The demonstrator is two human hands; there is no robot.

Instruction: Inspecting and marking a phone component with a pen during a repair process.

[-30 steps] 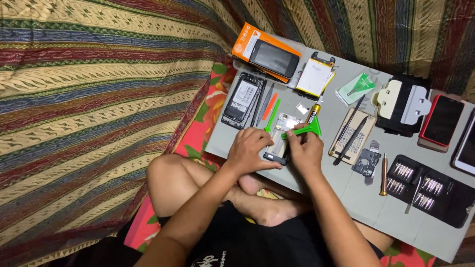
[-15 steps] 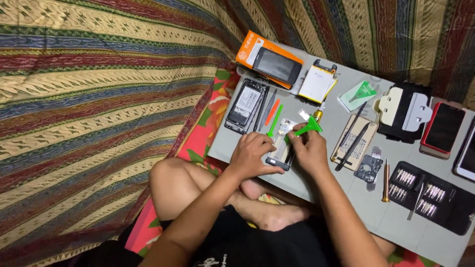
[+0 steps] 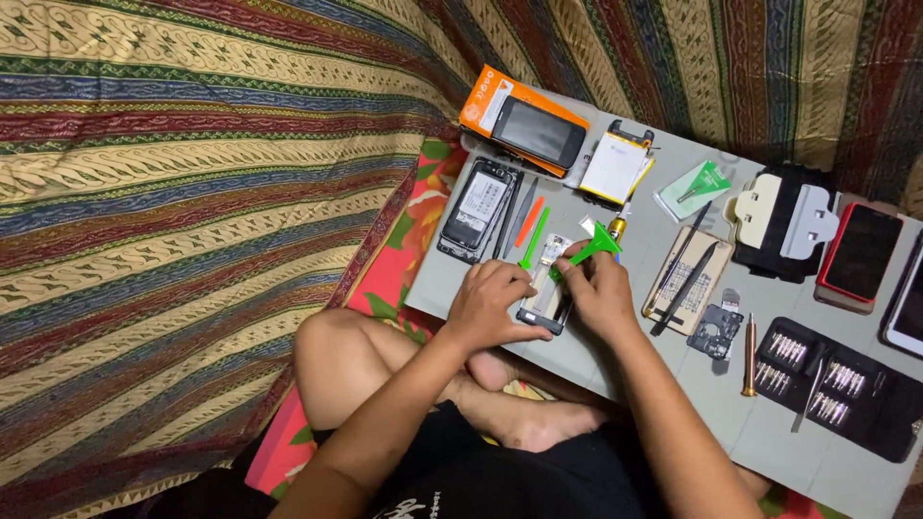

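Now both hands have shifted slightly: left hand (image 3: 493, 306) pins the small phone (image 3: 544, 309), right hand (image 3: 598, 293) grips the green pry tool (image 3: 588, 250) (angled into its top edge), prying underway.

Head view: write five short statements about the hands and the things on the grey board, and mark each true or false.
1. The right hand holds a green pry tool. True.
2. The left hand is lifted clear of the opened phone. False: it rests on the phone and presses it to the grey board.
3. A phone lies on an orange box. True.
4. The bit case is shut. False: it lies open, with rows of bits showing.
5. The red-edged phone lies beside the left hand. False: it lies at the far right of the board.
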